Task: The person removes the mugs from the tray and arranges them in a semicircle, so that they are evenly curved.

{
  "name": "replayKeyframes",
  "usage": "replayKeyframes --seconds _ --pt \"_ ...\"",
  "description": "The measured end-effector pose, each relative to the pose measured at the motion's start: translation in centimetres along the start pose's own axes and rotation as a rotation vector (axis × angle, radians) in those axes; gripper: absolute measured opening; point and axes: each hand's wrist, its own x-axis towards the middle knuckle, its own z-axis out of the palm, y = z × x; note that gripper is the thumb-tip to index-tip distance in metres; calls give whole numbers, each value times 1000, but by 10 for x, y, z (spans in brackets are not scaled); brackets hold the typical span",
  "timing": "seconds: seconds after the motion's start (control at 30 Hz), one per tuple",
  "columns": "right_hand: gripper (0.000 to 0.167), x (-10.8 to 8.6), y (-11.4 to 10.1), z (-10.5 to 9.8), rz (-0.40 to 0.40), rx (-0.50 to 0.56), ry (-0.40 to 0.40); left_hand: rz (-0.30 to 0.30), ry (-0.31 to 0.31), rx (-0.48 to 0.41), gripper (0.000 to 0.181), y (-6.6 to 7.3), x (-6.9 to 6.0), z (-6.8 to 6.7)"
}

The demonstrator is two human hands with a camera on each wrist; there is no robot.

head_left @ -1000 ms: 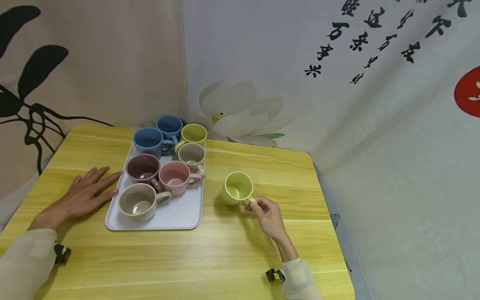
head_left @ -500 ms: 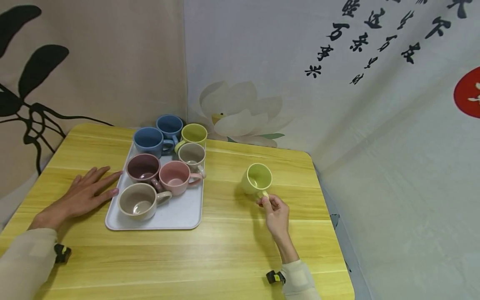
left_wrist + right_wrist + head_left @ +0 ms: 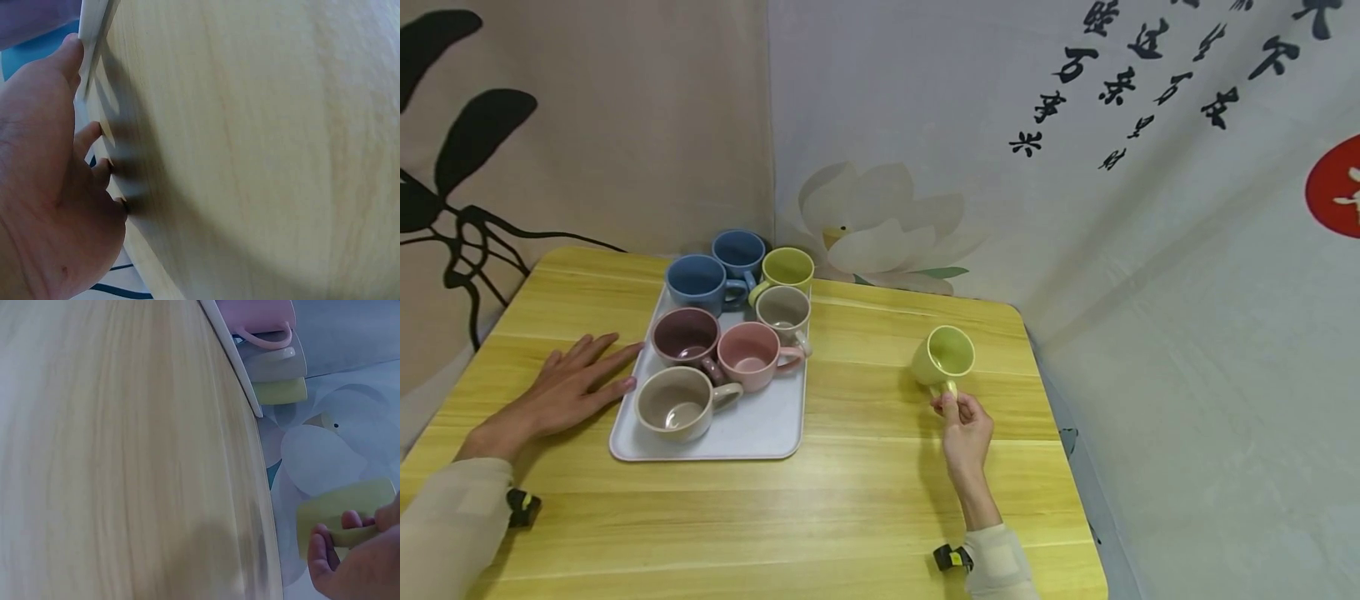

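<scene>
In the head view my right hand (image 3: 967, 433) pinches the handle of a yellow-green mug (image 3: 950, 352), to the right of the tray. The right wrist view shows the fingers curled round that mug's handle, its body (image 3: 344, 506) tilted. My left hand (image 3: 568, 392) lies spread on the table, its fingertips against the left edge of a white tray (image 3: 756, 437). Seen from the left wrist, the thumb of that hand (image 3: 56, 162) touches the tray's side (image 3: 92, 37). Nothing is held in the left hand.
On the tray stand two blue mugs (image 3: 697, 282), another yellow-green mug (image 3: 790, 268), a grey mug (image 3: 784, 310), a pink mug (image 3: 751, 354), a dark purple mug (image 3: 686, 336) and a beige mug (image 3: 676, 404). Behind the wooden table (image 3: 737, 517) hangs a printed cloth (image 3: 925, 100).
My right hand has carried the yellow-green mug rightward, farther from the tray, and slightly toward the back. The left hand and the tray have stayed where they were.
</scene>
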Motion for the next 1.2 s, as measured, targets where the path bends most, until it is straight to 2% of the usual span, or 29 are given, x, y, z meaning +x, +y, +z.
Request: replayKeyframes --seconds 0.23,0.47,0.63,1.2 --pt "25 4 6 -8 8 -10 129 1 2 -3 70 -1 0 1" --pt "27 9 15 -20 -4 30 210 -3 -6 3 71 0 -1 0" --pt "27 13 21 -29 27 78 276 -6 -9 0 71 1 -1 0" --pt "22 16 34 -55 93 116 498 -13 -6 -10 70 0 0 1"
